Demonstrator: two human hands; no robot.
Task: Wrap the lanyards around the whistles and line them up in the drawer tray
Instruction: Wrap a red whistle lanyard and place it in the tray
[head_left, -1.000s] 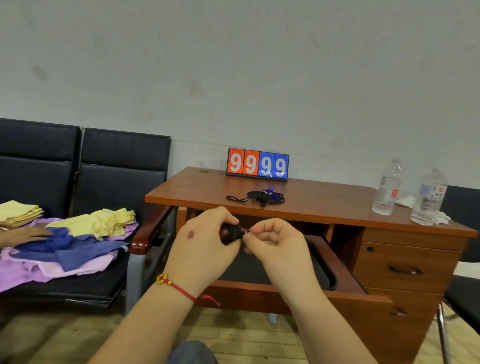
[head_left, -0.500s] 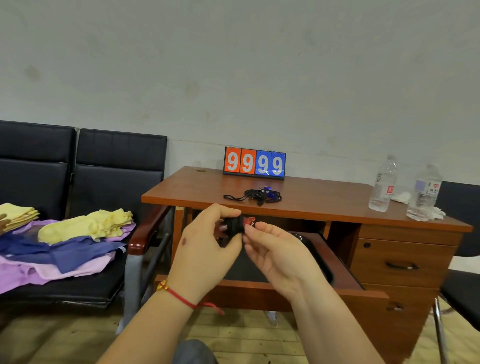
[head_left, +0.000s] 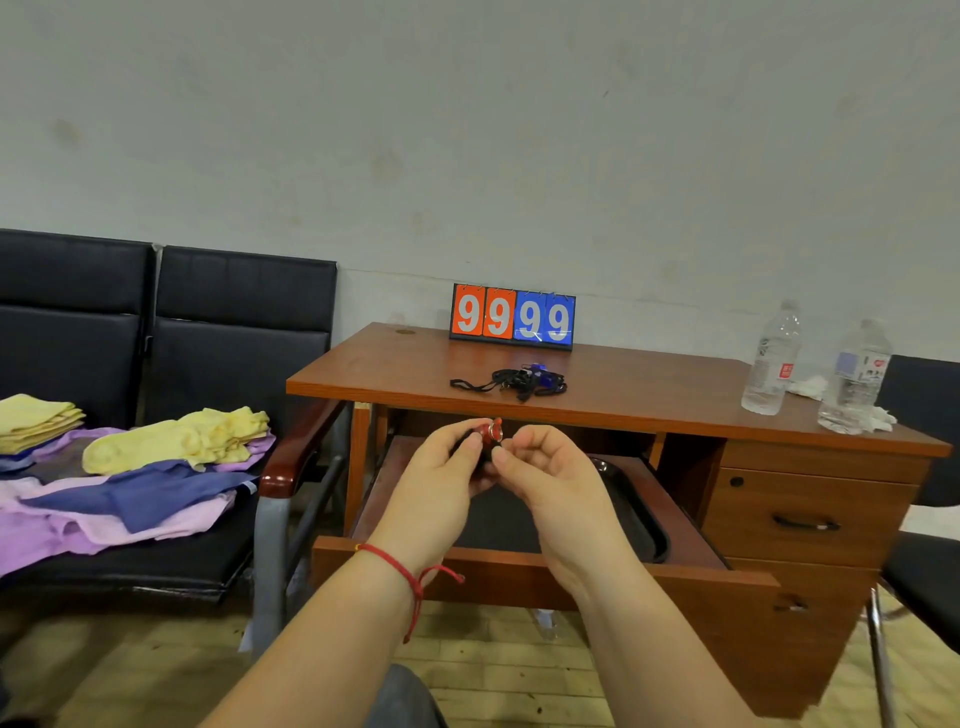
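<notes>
Black-framed flip scoreboard (head_left: 512, 317) on the brown wooden bench (head_left: 623, 384), "99" on orange cards, "99" on blue cards, bottle labels unreadable

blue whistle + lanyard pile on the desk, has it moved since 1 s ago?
No. The blue whistle and its tangled lanyard lie just in front of the scoreboard, as before; only the camera shifted.

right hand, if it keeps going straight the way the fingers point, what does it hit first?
The right hand points left, at the red whistle that both hands pinch, so it is already touching that. Right behind the whistle comes the left hand. Depth past them is unclear.
</notes>
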